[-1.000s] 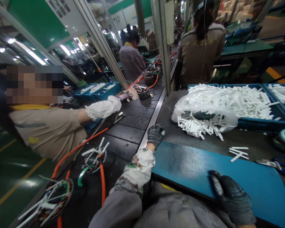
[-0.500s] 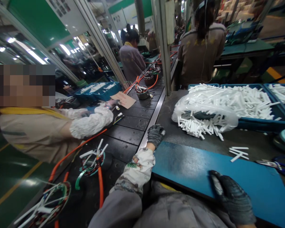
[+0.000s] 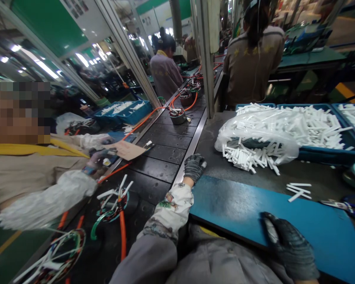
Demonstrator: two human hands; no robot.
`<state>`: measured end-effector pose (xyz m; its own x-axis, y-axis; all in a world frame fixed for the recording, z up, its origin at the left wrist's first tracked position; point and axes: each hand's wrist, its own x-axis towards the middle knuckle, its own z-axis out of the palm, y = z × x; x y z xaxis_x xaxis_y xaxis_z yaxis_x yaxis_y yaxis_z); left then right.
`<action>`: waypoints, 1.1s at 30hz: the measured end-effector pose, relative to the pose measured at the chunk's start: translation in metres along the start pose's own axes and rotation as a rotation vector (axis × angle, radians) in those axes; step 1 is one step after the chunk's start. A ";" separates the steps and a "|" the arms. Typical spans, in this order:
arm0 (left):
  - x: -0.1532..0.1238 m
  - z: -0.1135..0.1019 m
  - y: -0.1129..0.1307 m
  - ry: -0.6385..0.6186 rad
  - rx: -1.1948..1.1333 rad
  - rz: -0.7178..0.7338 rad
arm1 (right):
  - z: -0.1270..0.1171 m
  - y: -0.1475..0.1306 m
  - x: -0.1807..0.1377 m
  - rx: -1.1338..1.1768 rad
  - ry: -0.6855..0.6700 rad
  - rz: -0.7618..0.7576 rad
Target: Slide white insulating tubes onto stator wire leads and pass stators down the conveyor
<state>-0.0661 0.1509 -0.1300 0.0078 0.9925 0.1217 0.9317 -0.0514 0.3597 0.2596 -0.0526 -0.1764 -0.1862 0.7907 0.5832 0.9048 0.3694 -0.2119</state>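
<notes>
Now my right hand [image 3: 286, 244] lies open on the blue mat [image 3: 230, 205], lower right; my left hand [image 3: 194, 167] curls mid-frame, grip unclear.

We wear dark grey gloves with a ribbed, slightly shiny coating on both the left grip [image 3: 194, 167] and the right grip [image 3: 290, 248]. A white oversleeve [image 3: 172, 209] with a small green and reddish print, gathered at both ends, covers our left forearm. Our work jacket [image 3: 219, 262] is plain grey with a thin yellow edge.
</notes>
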 end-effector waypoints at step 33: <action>0.007 -0.010 -0.003 0.070 -0.118 -0.026 | -0.005 -0.004 0.010 -0.042 0.055 -0.030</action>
<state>-0.0727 0.1565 -0.1214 -0.0447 0.9837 0.1740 0.8821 -0.0429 0.4691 0.2559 -0.0487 -0.1661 -0.1935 0.7513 0.6310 0.9148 0.3706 -0.1608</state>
